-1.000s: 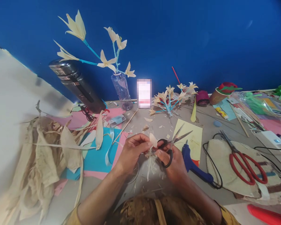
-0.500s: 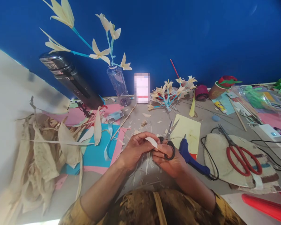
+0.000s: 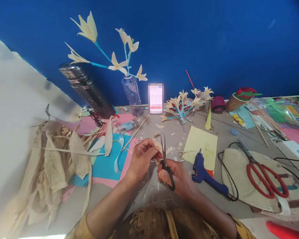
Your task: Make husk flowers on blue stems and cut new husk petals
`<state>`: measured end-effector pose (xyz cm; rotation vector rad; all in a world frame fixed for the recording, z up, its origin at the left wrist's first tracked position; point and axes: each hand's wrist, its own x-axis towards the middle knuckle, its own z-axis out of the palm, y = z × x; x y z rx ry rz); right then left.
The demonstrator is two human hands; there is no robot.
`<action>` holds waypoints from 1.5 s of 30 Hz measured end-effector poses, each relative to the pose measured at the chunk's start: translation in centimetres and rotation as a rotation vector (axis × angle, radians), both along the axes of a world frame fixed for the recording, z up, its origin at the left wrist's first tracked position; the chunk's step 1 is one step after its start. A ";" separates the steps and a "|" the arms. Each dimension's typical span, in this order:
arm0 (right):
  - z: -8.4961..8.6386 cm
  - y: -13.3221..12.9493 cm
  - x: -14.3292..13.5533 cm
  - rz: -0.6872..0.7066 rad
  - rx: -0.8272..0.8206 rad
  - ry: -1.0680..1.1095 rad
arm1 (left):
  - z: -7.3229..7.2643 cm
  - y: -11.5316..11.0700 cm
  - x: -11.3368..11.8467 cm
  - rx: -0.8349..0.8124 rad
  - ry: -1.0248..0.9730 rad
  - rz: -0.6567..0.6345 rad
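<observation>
My left hand [image 3: 143, 157] pinches a small pale petal-shaped piece [image 3: 158, 146] between thumb and fingers. In my right hand [image 3: 175, 174] is a pair of black-handled scissors [image 3: 163, 149], its blades pointing up and away from me, right beside the pale piece. Whether the blades touch the piece I cannot tell. Small pale scraps [image 3: 173, 151] lie scattered on the table around both hands. A blue glue gun [image 3: 201, 172] rests just right of my right hand, partly over a yellow paper sheet [image 3: 204, 141].
Dried husks [image 3: 52, 166] and blue paper [image 3: 99, 166] lie at left. Behind stand a black flask [image 3: 89, 89], a bottle [image 3: 133, 96] of pale flowers, a blurred bright screen [image 3: 155, 98] and a flower bunch [image 3: 183, 106]. Red-handled scissors [image 3: 266, 179] lie on a cloth mitt [image 3: 235, 172].
My right hand has turned the black scissors so the blades now point upward beside the pale piece. My left hand alone now holds that piece. The view has shifted slightly.
</observation>
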<state>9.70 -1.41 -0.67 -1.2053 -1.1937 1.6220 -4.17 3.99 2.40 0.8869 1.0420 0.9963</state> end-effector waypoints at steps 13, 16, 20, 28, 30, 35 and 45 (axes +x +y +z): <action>0.1 0.1 -0.8 -0.077 -0.100 -0.063 | 0.7 -0.2 0.0 0.037 0.093 0.043; 0.2 0.1 -0.7 -0.077 -0.099 -0.094 | 0.8 -0.2 -0.1 0.043 0.116 0.039; 0.2 0.1 -0.7 -0.067 -0.119 -0.104 | 0.9 -0.1 -0.2 0.033 0.127 0.027; -0.2 0.0 -0.8 -0.068 -0.086 -0.090 | 1.1 -0.1 -0.2 0.027 0.174 0.019; -0.1 0.0 -0.7 -0.064 -0.109 -0.085 | 1.1 -0.1 -0.2 0.028 0.172 0.021; -0.1 0.0 -0.6 -0.054 -0.131 -0.067 | 0.8 -0.1 -0.3 0.031 0.139 0.024; -0.8 0.4 0.2 -0.318 -0.081 0.554 | -0.3 0.7 -0.7 0.132 -0.118 -0.340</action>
